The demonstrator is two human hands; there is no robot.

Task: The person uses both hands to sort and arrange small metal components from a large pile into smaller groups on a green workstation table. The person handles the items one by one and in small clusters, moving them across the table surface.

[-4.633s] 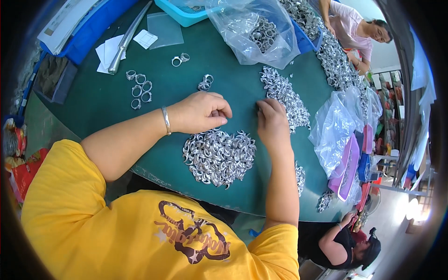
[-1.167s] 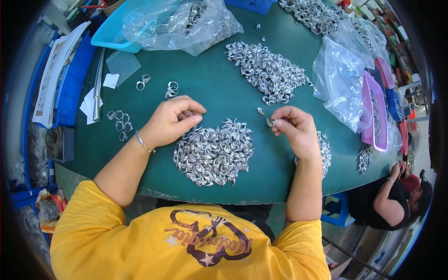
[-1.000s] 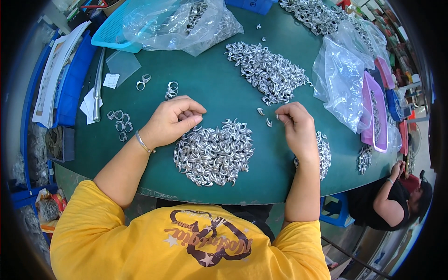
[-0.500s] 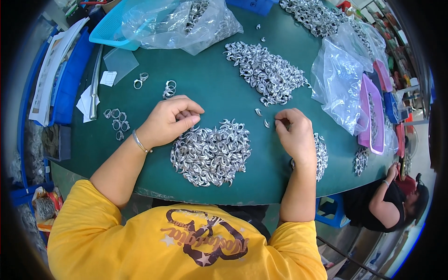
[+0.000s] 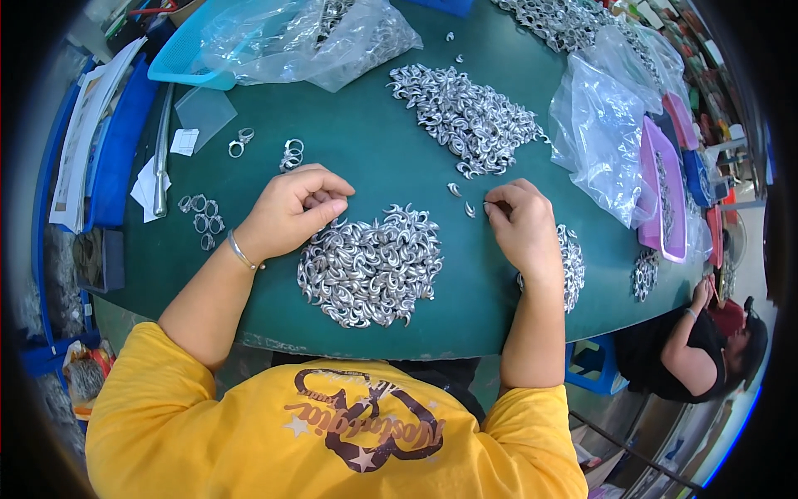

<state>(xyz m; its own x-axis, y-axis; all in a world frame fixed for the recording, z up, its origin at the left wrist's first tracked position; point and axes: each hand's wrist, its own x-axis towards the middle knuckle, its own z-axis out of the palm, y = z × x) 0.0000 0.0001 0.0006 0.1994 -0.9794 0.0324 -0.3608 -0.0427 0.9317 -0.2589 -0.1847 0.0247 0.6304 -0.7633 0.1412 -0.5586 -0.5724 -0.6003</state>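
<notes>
A heap of small silver crescent-shaped metal pieces [image 5: 371,270] lies on the green table in front of me. At the heap's upper left edge is my left hand [image 5: 301,209], its fingers curled and the thumb close to the forefinger; whatever it may hold is hidden. My right hand [image 5: 524,223] is pinched, thumb against forefinger, beside two loose crescent pieces [image 5: 470,209]. Anything in that pinch is too small to make out. Partly covered by my right wrist, another pile of metal pieces [image 5: 572,270] lies on the table. Beyond my left fingers are a few silver rings [image 5: 292,155].
A larger pile of crescent pieces [image 5: 470,121] lies farther back. Clear plastic bags [image 5: 603,137] and a pink basket [image 5: 652,237] stand to the right. At the left are more rings [image 5: 200,221], a metal rod [image 5: 163,154] and a turquoise basket [image 5: 187,75]. Another person [image 5: 690,353] sits at right.
The whole view has shifted slightly, moving the table's things a little up and left in the picture. Both hands keep nearly the same pose beside the heap.
</notes>
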